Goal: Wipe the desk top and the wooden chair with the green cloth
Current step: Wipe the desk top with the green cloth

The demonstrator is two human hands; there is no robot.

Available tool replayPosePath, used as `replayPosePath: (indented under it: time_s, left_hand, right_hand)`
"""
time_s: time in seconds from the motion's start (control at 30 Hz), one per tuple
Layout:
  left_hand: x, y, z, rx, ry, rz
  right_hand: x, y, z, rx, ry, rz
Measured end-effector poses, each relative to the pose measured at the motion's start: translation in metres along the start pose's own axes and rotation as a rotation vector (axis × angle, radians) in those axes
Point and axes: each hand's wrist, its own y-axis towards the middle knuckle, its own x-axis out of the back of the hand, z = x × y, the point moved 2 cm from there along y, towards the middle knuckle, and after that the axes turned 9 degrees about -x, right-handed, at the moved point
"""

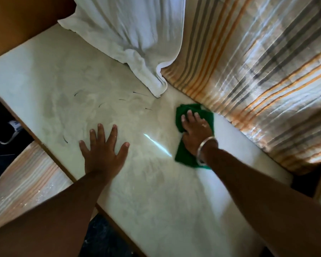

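Head view: right hand (195, 131) lies flat, palm down on the green cloth (183, 154), pressing it onto the desk top (146, 191); nothing is gripped. A striped curtain (258, 71) hangs just beyond its fingertips. Left hand (102, 147), fingers spread and empty, rests beside it, probably as a brace. Wooden chair: not identifiable.

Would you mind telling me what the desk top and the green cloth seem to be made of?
Desk top: probably a smooth, glossy pale laminate or stone-look surface, since it reflects a bright streak of light; wooden edge. Green cloth: soft woven fabric, matte, creasing under the right hand.
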Motion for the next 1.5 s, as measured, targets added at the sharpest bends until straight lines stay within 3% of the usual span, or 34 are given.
replayPosePath:
  time_s: [0.07, 0.13, 0.17, 0.23, 0.3, 0.37, 0.43, 0.5, 0.6, 0.67, 0.77, 0.83, 0.93, 1.0, 1.13, 1.23, 1.3, 1.4, 1.5]
  left_hand:
    - [0.001, 0.000, 0.001, -0.003, -0.002, 0.003]
    - [0.001, -0.002, 0.000, -0.002, -0.020, 0.006]
    - [0.001, -0.002, 0.000, -0.003, -0.025, 0.004]
    - [0.001, -0.002, -0.001, -0.005, -0.023, 0.006]
    - [0.001, -0.003, -0.002, -0.007, -0.025, 0.012]
    - [0.000, -0.003, -0.001, -0.015, -0.045, 0.020]
    - [-0.002, -0.003, -0.001, -0.008, -0.069, 0.034]
    - [0.000, -0.003, -0.001, -0.005, -0.084, 0.040]
    - [0.008, -0.007, -0.006, 0.003, -0.170, 0.012]
    - [0.015, -0.012, 0.002, -0.016, -0.384, -0.060]
    - [0.029, 0.005, 0.048, -0.127, -0.519, -0.155]
    - [0.041, 0.038, 0.100, -0.180, -0.372, -0.186]
    - [0.059, 0.104, 0.182, -0.148, -0.134, -0.113]
    - [0.062, 0.141, 0.223, -0.121, -0.023, -0.026]
    - [0.048, 0.168, 0.243, -0.103, -0.028, 0.055]
    - [0.038, 0.170, 0.242, -0.095, -0.053, -0.003]
    - [0.037, 0.171, 0.245, -0.104, -0.069, -0.010]
    - [0.038, 0.172, 0.243, -0.112, -0.061, -0.025]
    - [0.041, 0.171, 0.243, -0.111, -0.071, -0.012]
  right_hand:
    - [-0.029, -0.046, 0.037, 0.216, -0.039, -0.035]
    - [-0.054, -0.125, 0.051, 0.475, -0.034, 0.067]
    - [-0.056, -0.153, 0.039, 0.541, -0.027, 0.141]
    - [-0.050, -0.155, -0.011, 0.589, -0.034, 0.104]
    - [-0.029, -0.117, -0.059, 0.415, -0.138, 0.001]
    - [-0.007, -0.071, -0.089, 0.063, -0.148, -0.030]
    - [-0.002, -0.040, -0.083, -0.181, -0.166, -0.081]
    - [-0.011, -0.021, -0.047, -0.286, -0.159, -0.110]
    - [-0.033, -0.015, 0.039, -0.189, -0.122, -0.121]
    - [-0.050, -0.034, 0.090, -0.026, -0.101, -0.074]
    - [-0.045, -0.039, 0.097, 0.155, -0.131, -0.001]
    - [-0.033, -0.009, 0.079, 0.055, -0.146, -0.076]
    - [-0.014, 0.043, 0.080, -0.351, -0.073, -0.147]
    - [-0.018, 0.060, 0.120, -0.386, -0.058, -0.145]
    - [-0.055, 0.019, 0.221, 0.027, -0.086, -0.070]
    - [-0.055, -0.007, 0.218, 0.201, -0.019, 0.040]
    - [-0.042, 0.013, 0.180, 0.062, 0.013, -0.039]
    - [-0.011, 0.062, 0.136, -0.341, 0.054, -0.099]
    - [-0.020, 0.069, 0.151, -0.520, 0.053, -0.109]
